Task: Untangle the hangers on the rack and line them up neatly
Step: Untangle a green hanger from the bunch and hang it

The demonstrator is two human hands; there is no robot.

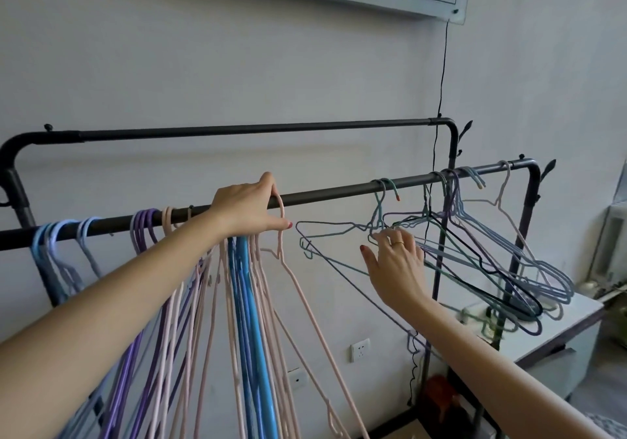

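Left hand (249,209) pinching pink hanger (295,279) hook on rail (339,193), right hand (395,262) gripping tangled hangers (481,262), bare rail between

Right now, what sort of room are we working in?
Probably a plain indoor laundry or utility corner: a black metal double-rail garment rack hung with coated wire hangers against a painted white wall with a white wall socket.
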